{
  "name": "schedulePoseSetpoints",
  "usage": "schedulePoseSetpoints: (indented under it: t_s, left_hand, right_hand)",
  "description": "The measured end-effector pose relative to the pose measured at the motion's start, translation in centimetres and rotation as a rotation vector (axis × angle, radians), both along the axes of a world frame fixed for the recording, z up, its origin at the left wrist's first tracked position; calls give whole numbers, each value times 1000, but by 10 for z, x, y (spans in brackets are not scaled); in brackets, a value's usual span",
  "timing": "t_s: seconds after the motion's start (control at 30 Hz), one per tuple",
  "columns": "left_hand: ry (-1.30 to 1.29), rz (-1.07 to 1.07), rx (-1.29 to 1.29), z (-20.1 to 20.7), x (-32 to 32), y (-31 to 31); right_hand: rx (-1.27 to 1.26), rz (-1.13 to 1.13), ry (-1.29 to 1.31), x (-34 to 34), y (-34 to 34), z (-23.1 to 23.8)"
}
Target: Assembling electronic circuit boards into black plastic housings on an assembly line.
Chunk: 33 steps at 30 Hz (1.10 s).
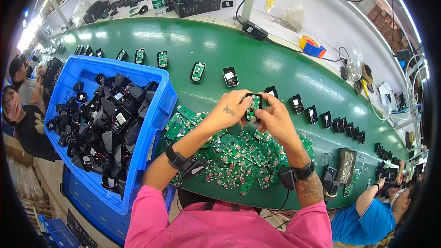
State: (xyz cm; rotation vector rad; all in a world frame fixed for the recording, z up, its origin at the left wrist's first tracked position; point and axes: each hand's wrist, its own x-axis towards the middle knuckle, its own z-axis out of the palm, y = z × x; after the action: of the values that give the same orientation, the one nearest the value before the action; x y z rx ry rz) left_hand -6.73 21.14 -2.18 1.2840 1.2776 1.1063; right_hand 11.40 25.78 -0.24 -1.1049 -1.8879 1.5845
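Between my two hands is a small black plastic housing with a green circuit board (253, 104) in it. My left hand (233, 107) grips the housing along its left side. On the other side my right hand (274, 115) is closed round it, thumb and fingers at the board's lower right. Beneath both hands spreads a loose heap of green circuit boards (234, 156). Just beyond them, a housing with a white part inside (230, 76) and a housing fitted with a green board (198, 71) lie on the green bench (271, 66).
A blue crate (171, 96) full of black housings (120, 119) stands at my left. Rows of housings run along the bench both ways. At the back are a black box (195, 4), a water bottle (157, 0) and tape rolls (312, 46). A person in blue (367, 222) sits to my right.
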Motion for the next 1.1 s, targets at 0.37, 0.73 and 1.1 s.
schedulePoseSetpoints:
  t_s: [0.37, 0.73, 1.1]
  left_hand:
    - [986, 215, 52, -62, -65, 85]
    - [513, 562, 209, 32, -59, -39]
    - [-289, 514, 69, -18, -29, -190]
  right_hand:
    - [101, -252, -85, -39, 72, -61]
    - [67, -215, -208, -112, 88, -76]
    - [670, 574, -291, -76, 27, -57]
